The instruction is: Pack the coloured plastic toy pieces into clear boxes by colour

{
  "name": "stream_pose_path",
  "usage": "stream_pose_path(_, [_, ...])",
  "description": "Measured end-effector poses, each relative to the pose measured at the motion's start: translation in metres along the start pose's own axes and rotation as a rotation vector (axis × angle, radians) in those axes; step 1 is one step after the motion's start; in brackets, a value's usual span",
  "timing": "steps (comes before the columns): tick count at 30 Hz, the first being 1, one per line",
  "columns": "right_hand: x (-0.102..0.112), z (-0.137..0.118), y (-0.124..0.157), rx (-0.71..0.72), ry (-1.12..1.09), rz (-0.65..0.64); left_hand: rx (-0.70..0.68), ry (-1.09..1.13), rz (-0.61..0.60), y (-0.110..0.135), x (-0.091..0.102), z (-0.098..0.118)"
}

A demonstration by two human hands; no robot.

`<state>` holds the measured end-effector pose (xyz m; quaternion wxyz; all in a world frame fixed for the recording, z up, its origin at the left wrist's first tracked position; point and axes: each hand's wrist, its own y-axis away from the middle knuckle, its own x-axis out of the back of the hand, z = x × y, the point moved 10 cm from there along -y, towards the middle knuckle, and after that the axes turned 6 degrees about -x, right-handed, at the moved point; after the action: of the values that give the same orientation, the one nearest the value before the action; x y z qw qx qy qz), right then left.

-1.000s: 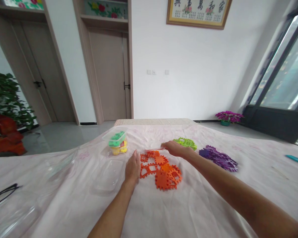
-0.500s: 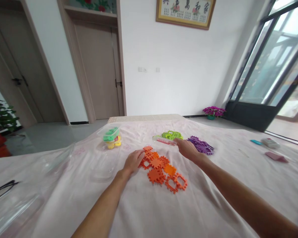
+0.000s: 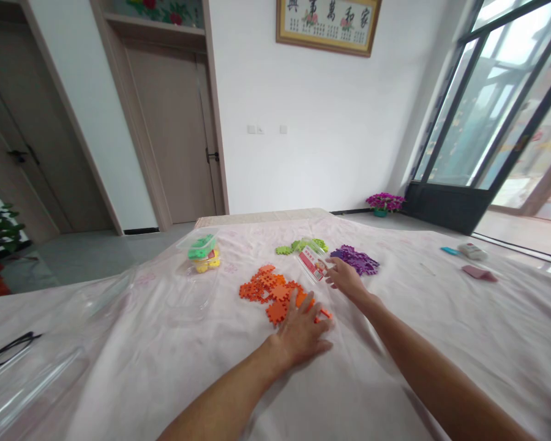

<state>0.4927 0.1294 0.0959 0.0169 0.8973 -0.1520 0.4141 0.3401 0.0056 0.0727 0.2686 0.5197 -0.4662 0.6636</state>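
My left hand lies with fingers spread over the near right side of a heap of orange toothed plastic building pieces, covering some of them. Between the fingers and thumb of my right hand is the edge of a clear plastic box with a red and white label, tilted up beyond the orange heap. I cannot tell whether it is a whole box or only a lid. Behind it lie lime green pieces, partly seen through the plastic. A purple heap of pieces sits just beyond my right hand.
At the left stand stacked clear boxes with green and yellow pieces. A clear plastic tray lies nearer on the pale tablecloth. Black-framed glasses rest at the far left. A pink cloth-like item and a white packet are at the right.
My left hand has moved from the heap's left edge to its near right side, fingers spreading. My right hand has tipped the clear box up so its label shows. The view has shifted slightly right.
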Motion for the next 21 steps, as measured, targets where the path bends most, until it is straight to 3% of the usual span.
stream_pose_path(4, [-0.008, 0.055, 0.009, -0.183, -0.476, 0.033, 0.084, -0.084, 0.083, -0.011, 0.004, -0.04])
stream_pose_path(7, [-0.008, 0.077, 0.026, -0.234, -0.639, 0.138, 0.19, -0.145, 0.095, -0.012, 0.009, -0.074])
stream_pose_path(9, [-0.004, 0.077, 0.035, -0.201, -0.667, 0.197, 0.251, -0.179, 0.11, -0.009, 0.014, -0.088])
stream_pose_path(13, [-0.001, 0.072, 0.041, -0.189, -0.67, 0.229, 0.346, -0.201, 0.175, 0.009, 0.028, -0.095])
stream_pose_path(17, [-0.004, 0.072, 0.035, -0.168, -0.569, 0.214, 0.478, -0.254, 0.215, 0.05, 0.037, -0.1])
stream_pose_path(21, [-0.009, 0.077, 0.028, -0.127, -0.492, 0.217, 0.488, -0.271, 0.127, 0.095, 0.027, -0.116])
